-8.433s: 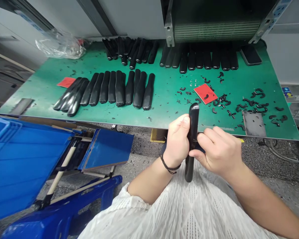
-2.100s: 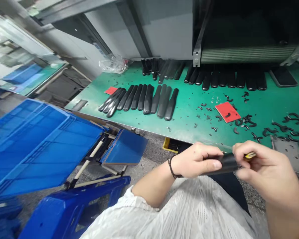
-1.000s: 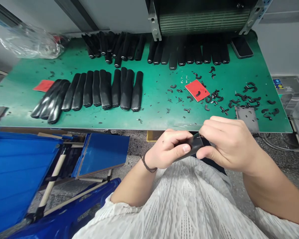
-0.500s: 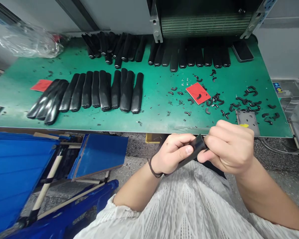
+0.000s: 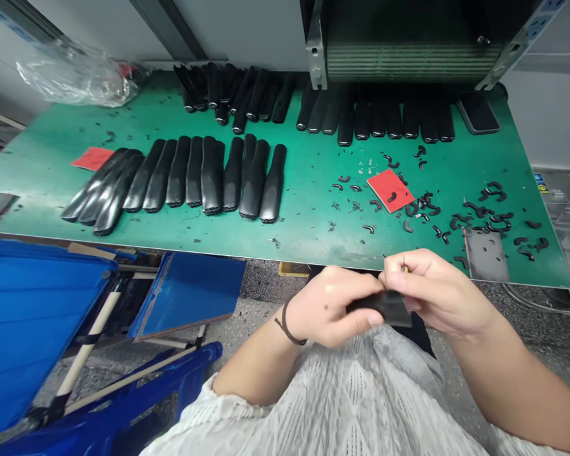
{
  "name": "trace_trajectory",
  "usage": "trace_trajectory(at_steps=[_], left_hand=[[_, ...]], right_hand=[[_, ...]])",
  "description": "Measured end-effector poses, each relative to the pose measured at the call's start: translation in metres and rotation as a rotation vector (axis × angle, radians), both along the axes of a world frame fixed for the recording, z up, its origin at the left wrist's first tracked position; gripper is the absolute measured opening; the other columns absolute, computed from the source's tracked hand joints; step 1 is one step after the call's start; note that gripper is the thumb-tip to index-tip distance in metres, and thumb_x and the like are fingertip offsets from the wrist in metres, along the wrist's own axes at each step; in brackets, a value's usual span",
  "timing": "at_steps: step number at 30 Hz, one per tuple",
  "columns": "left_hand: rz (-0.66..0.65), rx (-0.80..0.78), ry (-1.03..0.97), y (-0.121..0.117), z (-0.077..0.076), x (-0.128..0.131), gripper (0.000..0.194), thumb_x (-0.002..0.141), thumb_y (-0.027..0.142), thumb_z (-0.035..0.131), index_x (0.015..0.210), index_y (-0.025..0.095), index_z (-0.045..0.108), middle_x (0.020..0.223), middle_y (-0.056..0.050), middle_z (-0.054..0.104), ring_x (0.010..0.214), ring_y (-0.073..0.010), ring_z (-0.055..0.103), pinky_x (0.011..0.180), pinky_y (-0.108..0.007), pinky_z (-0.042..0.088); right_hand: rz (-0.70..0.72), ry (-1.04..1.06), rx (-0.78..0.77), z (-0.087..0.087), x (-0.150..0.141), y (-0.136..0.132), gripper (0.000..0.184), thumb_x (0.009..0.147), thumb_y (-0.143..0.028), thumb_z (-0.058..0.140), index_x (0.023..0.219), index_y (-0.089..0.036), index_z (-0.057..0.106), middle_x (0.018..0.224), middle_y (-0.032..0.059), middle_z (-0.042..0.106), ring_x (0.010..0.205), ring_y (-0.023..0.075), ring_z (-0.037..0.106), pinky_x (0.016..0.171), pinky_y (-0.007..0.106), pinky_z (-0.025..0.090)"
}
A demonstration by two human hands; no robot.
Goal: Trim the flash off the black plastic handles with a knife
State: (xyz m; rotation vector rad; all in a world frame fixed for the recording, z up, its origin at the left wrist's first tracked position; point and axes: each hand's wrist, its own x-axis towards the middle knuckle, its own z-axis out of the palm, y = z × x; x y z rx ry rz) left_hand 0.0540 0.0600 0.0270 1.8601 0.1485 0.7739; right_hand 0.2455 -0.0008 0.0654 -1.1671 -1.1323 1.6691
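Note:
My left hand (image 5: pixel 330 307) grips a black moulded rubber piece (image 5: pixel 384 305) low over my lap, just short of the table's front edge. Much of that piece is hidden behind my fingers. My right hand (image 5: pixel 437 291) comes in from the other side, its fingers pinched around a small yellow-handled tool (image 5: pixel 404 269) right above the piece. Only a sliver of the tool shows, so its blade or tip cannot be seen. Rows of similar long black pieces (image 5: pixel 209 177) lie on the green work mat (image 5: pixel 313 234), beyond reach of neither hand's contact.
Black trimmed scraps litter the mat around a red pad (image 5: pixel 390 190) and a grey metal plate (image 5: pixel 486 254). A phone (image 5: pixel 478 114) and a ribbed machine unit (image 5: pixel 411 63) stand at the back. A blue crate (image 5: pixel 28 316) and blue stool (image 5: pixel 123 405) sit at my left.
The black piece has turned from nearly upright to lying almost level between my hands. My right hand has moved in closer to my left, and the head view has shifted slightly.

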Motion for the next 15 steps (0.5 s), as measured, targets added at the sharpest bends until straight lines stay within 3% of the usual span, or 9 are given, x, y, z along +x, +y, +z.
trace_trajectory(at_steps=[2, 4, 5, 7, 9, 12, 15], left_hand=[[-0.008, 0.095, 0.016, -0.004, 0.004, -0.003, 0.028, 0.101, 0.043, 0.054, 0.097, 0.017, 0.064, 0.073, -0.002, 0.062, 0.062, -0.0133, 0.052, 0.057, -0.026, 0.04], [0.041, 0.117, 0.025, -0.004, 0.011, -0.009, 0.03, 0.101, 0.045, 0.053, 0.097, 0.017, 0.064, 0.073, -0.002, 0.063, 0.061, -0.0136, 0.054, 0.057, -0.026, 0.041], [0.102, 0.109, 0.042, 0.0, 0.015, -0.015, 0.031, 0.101, 0.046, 0.053, 0.097, 0.017, 0.064, 0.072, -0.002, 0.062, 0.061, -0.0132, 0.053, 0.057, -0.026, 0.041], [0.317, 0.081, 0.107, 0.02, 0.023, -0.031, 0.029, 0.1, 0.044, 0.055, 0.094, 0.017, 0.063, 0.072, -0.001, 0.06, 0.061, -0.0127, 0.052, 0.058, -0.026, 0.042], [0.619, 0.062, 0.217, 0.057, 0.032, -0.056, 0.021, 0.098, 0.036, 0.056, 0.092, 0.017, 0.063, 0.075, -0.001, 0.061, 0.066, -0.0138, 0.054, 0.062, -0.026, 0.043], [1.012, 0.104, 0.511, 0.136, 0.038, -0.097, 0.018, 0.091, 0.024, 0.056, 0.101, 0.015, 0.066, 0.09, -0.006, 0.07, 0.082, -0.019, 0.062, 0.075, -0.03, 0.048], [1.157, 0.192, 0.931, 0.214, 0.035, -0.12, 0.027, 0.094, 0.03, 0.054, 0.109, 0.013, 0.069, 0.105, -0.013, 0.075, 0.1, -0.026, 0.067, 0.093, -0.037, 0.051]], right_hand=[[-0.05, -0.032, -0.067, -0.005, -0.004, 0.004, 0.046, 0.092, -0.051, 0.07, 0.067, -0.021, 0.045, 0.056, -0.0083, 0.033, 0.051, 0.0071, 0.027, 0.047, 0.022, 0.024], [-0.13, -0.14, -0.027, -0.008, -0.003, 0.003, 0.032, 0.091, -0.046, 0.072, 0.078, -0.021, 0.056, 0.063, -0.006, 0.042, 0.055, 0.0085, 0.035, 0.048, 0.022, 0.03], [-0.168, -0.188, 0.021, -0.01, 0.001, 0.002, 0.024, 0.09, -0.044, 0.073, 0.089, -0.023, 0.062, 0.068, -0.0042, 0.048, 0.058, 0.0101, 0.04, 0.049, 0.023, 0.035], [-0.237, -0.311, 0.123, -0.012, 0.019, 0.002, 0.037, 0.087, -0.044, 0.075, 0.12, -0.031, 0.065, 0.082, 0.0006, 0.058, 0.062, 0.0142, 0.049, 0.048, 0.027, 0.042], [-0.25, -0.451, 0.212, -0.015, 0.044, 0.007, 0.046, 0.085, -0.046, 0.075, 0.129, -0.035, 0.064, 0.084, 0.0052, 0.062, 0.065, 0.0207, 0.056, 0.045, 0.031, 0.044], [-0.173, -0.621, 0.346, -0.019, 0.079, 0.025, 0.039, 0.084, -0.045, 0.076, 0.121, -0.038, 0.068, 0.08, 0.0093, 0.067, 0.068, 0.027, 0.066, 0.045, 0.034, 0.048], [-0.112, -0.86, 0.397, -0.015, 0.1, 0.052, 0.033, 0.086, -0.047, 0.075, 0.115, -0.031, 0.069, 0.084, 0.0061, 0.072, 0.061, 0.0214, 0.066, 0.047, 0.031, 0.05]])
